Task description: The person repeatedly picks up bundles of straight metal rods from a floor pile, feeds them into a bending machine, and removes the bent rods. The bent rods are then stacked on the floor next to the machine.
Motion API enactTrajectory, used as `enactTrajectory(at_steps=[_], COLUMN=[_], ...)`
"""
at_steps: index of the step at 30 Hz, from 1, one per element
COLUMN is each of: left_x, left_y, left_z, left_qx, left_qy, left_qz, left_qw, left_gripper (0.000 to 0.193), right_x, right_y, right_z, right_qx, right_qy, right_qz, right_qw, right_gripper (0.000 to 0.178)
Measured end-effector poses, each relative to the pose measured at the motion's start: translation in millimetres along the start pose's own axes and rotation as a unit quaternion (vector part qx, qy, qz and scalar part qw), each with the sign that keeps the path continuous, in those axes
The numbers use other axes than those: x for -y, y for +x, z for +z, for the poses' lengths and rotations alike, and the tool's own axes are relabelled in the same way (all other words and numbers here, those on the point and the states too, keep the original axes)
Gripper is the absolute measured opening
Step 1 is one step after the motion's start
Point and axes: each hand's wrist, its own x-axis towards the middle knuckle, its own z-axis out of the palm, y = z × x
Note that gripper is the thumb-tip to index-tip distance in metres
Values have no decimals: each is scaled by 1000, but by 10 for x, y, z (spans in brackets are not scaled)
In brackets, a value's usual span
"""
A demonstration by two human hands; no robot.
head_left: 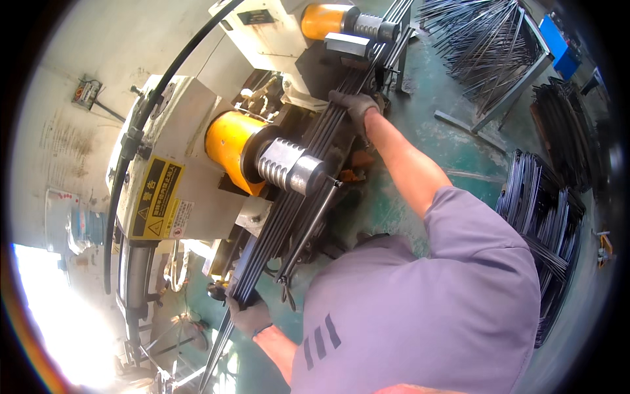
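Note:
A bundle of long dark metal rods (pixel 308 164) lies across a cream-coloured machine, running from the lower left to the upper right. My left hand (pixel 248 314), in a grey glove, grips the near end of the bundle low in the view. Farther up, my gloved right hand (pixel 356 105) rests on and holds the rods beside the machine. Two yellow cylinders with ribbed steel heads (pixel 289 164) (pixel 367 25) point at the rods from the left.
The cream machine body (pixel 190 118) with a yellow warning label and a black hose (pixel 141 125) fills the left. A rack of thin rods (pixel 489 46) stands at the upper right; stacks of bent dark rods (pixel 545 210) lie on the green floor to the right.

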Motion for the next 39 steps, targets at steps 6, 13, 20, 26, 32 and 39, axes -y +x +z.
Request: enactTrajectory(at_steps=[6, 13, 20, 26, 32, 39], left_x=[-161, 100, -18, 36, 323, 406], left_y=[33, -32, -43, -41, -4, -172], left_z=[-152, -37, -46, -163, -46, 196], left_qx=[-74, 1, 22, -19, 8, 75], left_qy=[29, 121, 65, 282, 35, 32], left_qz=[37, 58, 95, 170, 49, 44], left_qw=[996, 991, 993, 944, 998, 996], left_gripper=[26, 38, 37, 36, 34, 40], right_x=[-483, -265, -115, -490, -655, -663], right_y=[461, 626, 997, 149, -281, -13], right_z=[-136, -155, -385, 142, 356, 166], right_qx=[15, -10, -63, -172, -24, -34], right_qy=[3, 48, 22, -156, 79, 74], right_qz=[-89, -51, -34, -48, 1, -15], right_qw=[996, 998, 997, 971, 997, 997], right_gripper=[44, 26, 29, 31, 38, 45])
